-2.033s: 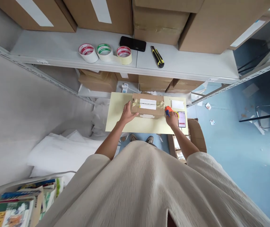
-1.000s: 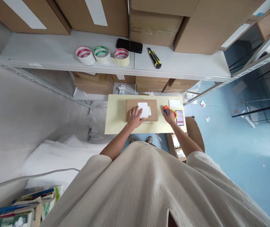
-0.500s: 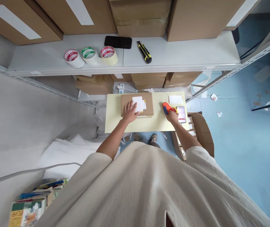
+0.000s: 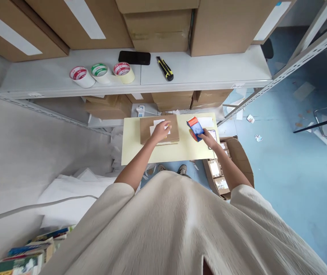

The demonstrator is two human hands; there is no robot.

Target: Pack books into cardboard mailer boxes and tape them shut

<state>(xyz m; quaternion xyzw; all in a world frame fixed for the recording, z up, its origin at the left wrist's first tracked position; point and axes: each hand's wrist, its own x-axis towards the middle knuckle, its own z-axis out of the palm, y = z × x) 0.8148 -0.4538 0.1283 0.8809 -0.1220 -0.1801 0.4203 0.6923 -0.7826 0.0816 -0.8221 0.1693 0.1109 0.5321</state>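
A closed cardboard box [image 4: 146, 131] with white paper labels [image 4: 158, 122] on top lies on the pale yellow board [image 4: 131, 152]. My left hand [image 4: 161, 130] is over those labels, its fingers bent and apart with nothing visibly held. Whether its fingertips touch the box is hard to tell. To the right of the box, my right hand [image 4: 207, 137] grips an orange and blue tape dispenser [image 4: 197, 129], tilted above the board. Beside that hand lies a phone with a lit screen [image 4: 213, 134], partly covered by the wrist. White slips [image 4: 206, 122] rest behind it.
On the grey shelf [image 4: 203, 72] are several tape rolls [image 4: 99, 73], a black phone [image 4: 134, 57] and a yellow-black box cutter [image 4: 165, 68]. Large cartons [image 4: 220, 26] stand behind them. An open carton [image 4: 242, 160] of small boxes sits at the board's right.
My right hand has raised and turned the tape dispenser, moving it slightly left. My left hand has gone from lying flat on the box to bent fingers above the labels. The view has shifted.
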